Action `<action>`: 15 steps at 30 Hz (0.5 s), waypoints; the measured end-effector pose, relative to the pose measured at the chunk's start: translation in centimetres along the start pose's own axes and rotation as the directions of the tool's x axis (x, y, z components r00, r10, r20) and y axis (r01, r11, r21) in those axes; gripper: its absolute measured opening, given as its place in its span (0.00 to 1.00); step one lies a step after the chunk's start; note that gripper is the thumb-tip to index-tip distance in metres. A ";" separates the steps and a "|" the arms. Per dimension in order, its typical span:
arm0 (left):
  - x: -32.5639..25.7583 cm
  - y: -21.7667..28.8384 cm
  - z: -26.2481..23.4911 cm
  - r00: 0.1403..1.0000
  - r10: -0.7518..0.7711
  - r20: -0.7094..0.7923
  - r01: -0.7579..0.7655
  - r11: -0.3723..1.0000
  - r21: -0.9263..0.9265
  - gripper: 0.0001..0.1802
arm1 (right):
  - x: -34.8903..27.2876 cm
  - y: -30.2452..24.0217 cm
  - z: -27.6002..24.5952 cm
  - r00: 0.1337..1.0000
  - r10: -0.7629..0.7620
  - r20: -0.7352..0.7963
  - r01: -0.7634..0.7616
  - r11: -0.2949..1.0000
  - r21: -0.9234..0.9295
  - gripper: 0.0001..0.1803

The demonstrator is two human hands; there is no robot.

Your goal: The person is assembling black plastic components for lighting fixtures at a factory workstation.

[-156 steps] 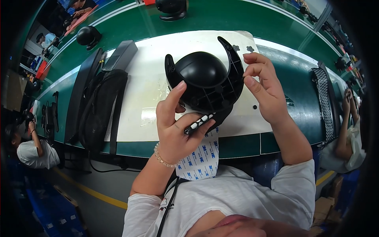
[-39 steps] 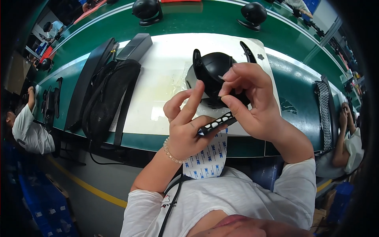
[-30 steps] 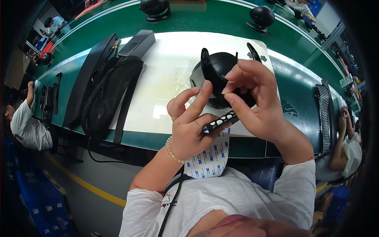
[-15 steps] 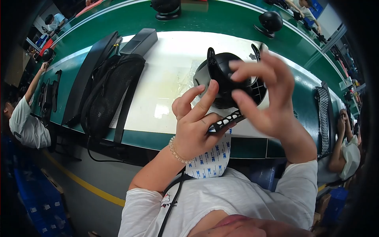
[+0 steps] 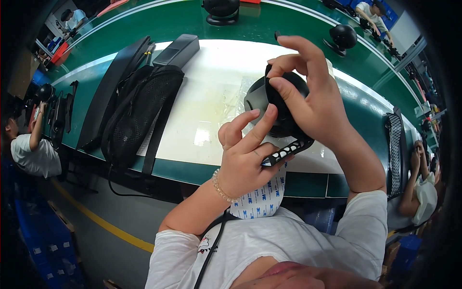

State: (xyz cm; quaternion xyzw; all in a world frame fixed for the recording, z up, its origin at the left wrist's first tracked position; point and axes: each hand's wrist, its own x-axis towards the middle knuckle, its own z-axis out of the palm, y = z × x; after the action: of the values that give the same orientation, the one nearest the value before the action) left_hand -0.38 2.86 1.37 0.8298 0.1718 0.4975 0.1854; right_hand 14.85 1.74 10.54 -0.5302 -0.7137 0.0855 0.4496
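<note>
A rounded black device [image 5: 294, 86] with a grey side panel and an upright prong [image 5: 268, 72] stands on the white mat in front of me. My right hand [image 5: 313, 91] arches over it, thumb and fingertips closed at the prong; whether something small is between them is hidden. My left hand [image 5: 248, 156] holds a black strip with white ovals [image 5: 284, 153]. Two of its raised fingers reach the device's near side. Beneath that hand hangs a white sheet with blue print [image 5: 260, 200], its upper part hidden by the fingers.
Left of the mat [image 5: 192, 115] lie a black mesh bag [image 5: 139, 106], a long black case [image 5: 108, 96] and a grey box [image 5: 178, 50]. Similar black devices stand on the green bench behind [image 5: 221, 10] and at far right [image 5: 342, 37]. A patterned strap [image 5: 394, 149] lies rightward. Other people work around.
My right hand has moved left and its spread fingers have closed at the device's prong. My left hand keeps its hold on the strip. The view has shifted slightly.
</note>
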 end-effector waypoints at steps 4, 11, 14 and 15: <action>0.1 0.1 -0.1 1.000 0.000 0.008 0.000 1.000 -0.002 0.11 | -0.8 -0.5 -0.7 0.949 -0.306 0.070 0.308 0.861 -0.406 0.28; 0.0 -0.1 0.0 1.000 0.013 -0.002 -0.013 1.000 0.011 0.11 | -1.2 1.4 -3.1 0.990 -0.087 -0.106 0.069 0.984 -0.167 0.25; 0.2 0.0 0.2 0.999 0.039 -0.019 -0.039 0.999 0.015 0.11 | -1.7 4.7 -5.0 0.968 0.038 -0.246 -0.060 0.995 -0.081 0.12; 0.2 -0.1 0.1 0.999 0.042 -0.030 -0.041 0.999 0.022 0.11 | -2.0 4.9 -5.1 0.955 0.177 -0.237 -0.160 0.983 0.089 0.09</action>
State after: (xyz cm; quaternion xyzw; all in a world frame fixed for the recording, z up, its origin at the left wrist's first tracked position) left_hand -0.23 3.00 1.44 0.8275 0.1628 0.5120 0.1634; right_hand 21.94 0.31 9.44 -0.5799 -0.6018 0.0824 0.5430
